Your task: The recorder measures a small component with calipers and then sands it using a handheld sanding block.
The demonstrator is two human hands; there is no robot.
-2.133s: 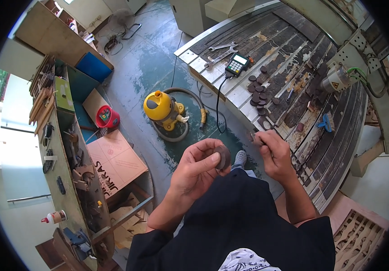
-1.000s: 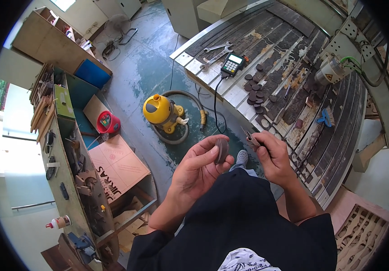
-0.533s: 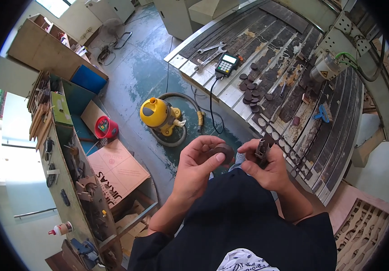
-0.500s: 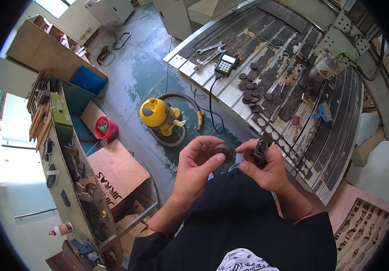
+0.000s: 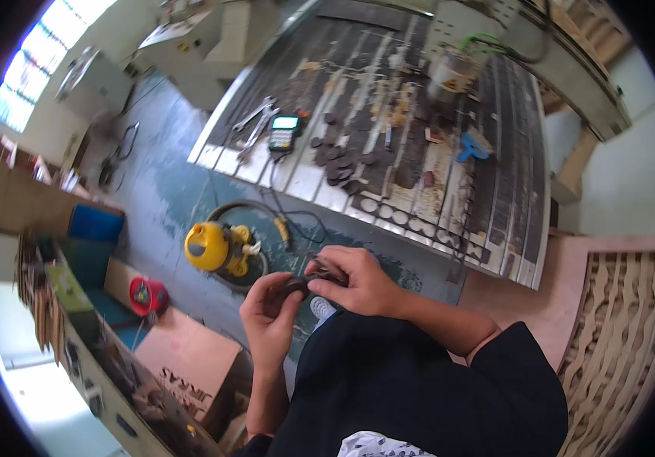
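Note:
In front of my body my left hand (image 5: 272, 311) pinches a dark brown round disc (image 5: 294, 286) between thumb and fingers. My right hand (image 5: 361, 283) grips a small dark metal tool (image 5: 326, 270), its exact kind hidden by the fingers. The hands are close together, with the right fingertips at the disc's edge; blur hides whether the tool touches it. Beyond them, several similar dark discs (image 5: 335, 161) lie loosely piled on a slotted machine bed (image 5: 297, 177). A dark strip with round cut-outs (image 5: 397, 216) lies along the bed's near edge.
On the bed lie a handheld controller (image 5: 283, 135), wrenches (image 5: 254, 122) and a blue brush (image 5: 473, 146), below a machine spindle (image 5: 449, 75). A yellow vacuum cleaner (image 5: 209, 245), red bucket (image 5: 149, 295) and cardboard box (image 5: 190, 354) stand left. A wavy-slatted wooden panel (image 5: 620, 320) is at right.
My view has turned to the right, so the surroundings sit further left. My right hand has come up against the left, bringing the metal tool to the disc.

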